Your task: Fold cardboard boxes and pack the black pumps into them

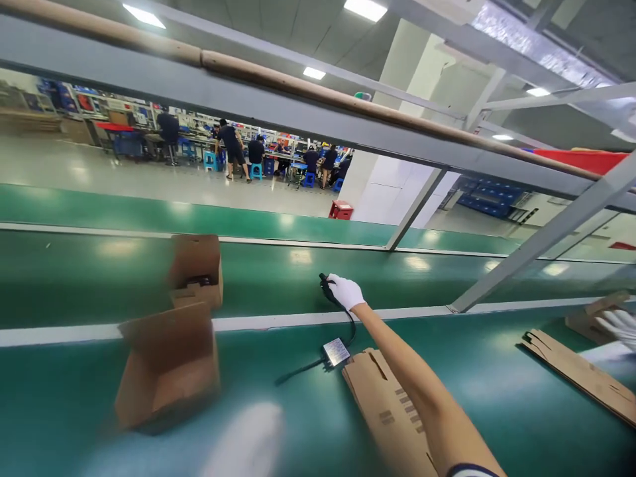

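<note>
My right hand (346,291), in a white glove, reaches over the far green belt and is closed on a black cable (328,289) with a dark end piece. The cable runs down over the white rail to a small box-shaped module (336,353) with a silver label. A second black lead trails left from this module. Below my right forearm lies a stack of flat cardboard boxes (392,411). My left hand (246,440), also in a white glove, is a blur at the bottom; its fingers cannot be made out. An open cardboard box (171,377) stands to its upper left.
Another open box (199,271) with something dark inside stands on the far belt. At the right edge, another person's gloved hand (619,328) is near a box and flattened cardboard (581,371). A slanting metal post (536,242) rises from the rail (278,320); a beam crosses above.
</note>
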A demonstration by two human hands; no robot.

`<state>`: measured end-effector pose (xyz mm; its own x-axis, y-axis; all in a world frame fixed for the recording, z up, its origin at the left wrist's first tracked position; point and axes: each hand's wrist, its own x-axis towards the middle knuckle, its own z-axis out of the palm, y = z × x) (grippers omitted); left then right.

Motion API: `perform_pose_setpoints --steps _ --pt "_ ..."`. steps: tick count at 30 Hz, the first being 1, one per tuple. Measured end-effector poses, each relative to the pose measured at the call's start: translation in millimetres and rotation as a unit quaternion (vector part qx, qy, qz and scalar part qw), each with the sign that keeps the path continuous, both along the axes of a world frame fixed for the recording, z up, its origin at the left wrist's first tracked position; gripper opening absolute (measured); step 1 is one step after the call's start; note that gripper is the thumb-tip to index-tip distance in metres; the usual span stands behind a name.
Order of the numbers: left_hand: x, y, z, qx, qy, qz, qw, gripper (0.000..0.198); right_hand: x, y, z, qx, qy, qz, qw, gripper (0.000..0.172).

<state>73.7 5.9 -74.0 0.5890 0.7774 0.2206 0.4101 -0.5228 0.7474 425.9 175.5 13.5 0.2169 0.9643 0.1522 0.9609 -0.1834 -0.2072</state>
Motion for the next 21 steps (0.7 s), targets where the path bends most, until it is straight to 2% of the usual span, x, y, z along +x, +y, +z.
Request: perform_pose_setpoints --steps 4,6,8,10,11,13,15,16,17,18,20,21 --pt "12.5 16.5 34.2 -0.052 -0.024 0.086 0.995 0.049 -44.3 -64.3 31.5 0.052 0.152 0.074 0.984 0.029" --pt "27.8 21.3 55.9 -0.11 -0.145 0.114 0.977 0.069 -75.0 -101.4 53.4 0.069 0.247 0.123 0.959 0.031" --pt "44.4 20.2 75.8 -0.152 -0.285 0.079 0.943 0.088 -105.3 -138.2 74.8 0.077 0.406 0.195 0.889 0.03" --pt "55.7 10.9 91.4 -0.202 -0.417 0.018 0.886 0.083 -129.4 -169.8 89.5 0.05 0.492 0.254 0.831 0.028" --pt "57.9 3.3 97.6 -0.225 -0.469 -0.005 0.854 0.076 -137.9 -181.8 92.8 0.046 0.508 0.278 0.814 0.028" --pt "54.4 -15.7 107.6 -0.275 -0.534 -0.044 0.798 0.062 -147.7 -195.9 90.6 0.103 0.502 0.311 0.8 0.033" --pt "43.2 -35.2 117.5 -0.308 -0.562 -0.082 0.763 0.06 -150.3 -197.5 79.0 0.195 0.44 0.335 0.81 0.045" --pt "36.1 -43.3 123.2 -0.311 -0.572 -0.1 0.752 0.061 -150.4 -195.2 71.0 0.215 0.402 0.352 0.818 0.05" --pt "28.5 -49.4 129.8 -0.304 -0.581 -0.112 0.746 0.063 -150.7 -192.4 62.4 0.199 0.371 0.381 0.823 0.053" --pt "20.8 -53.1 136.9 -0.286 -0.593 -0.113 0.744 0.064 -151.4 -190.2 54.0 0.139 0.354 0.423 0.823 0.055" --pt "5.0 -52.5 151.5 -0.227 -0.624 -0.086 0.743 0.065 -154.0 -191.6 40.4 -0.062 0.356 0.484 0.797 0.056" --pt "-3.4 -48.3 157.7 -0.19 -0.639 -0.059 0.743 0.064 -155.1 -196.2 36.7 -0.157 0.358 0.485 0.782 0.052"
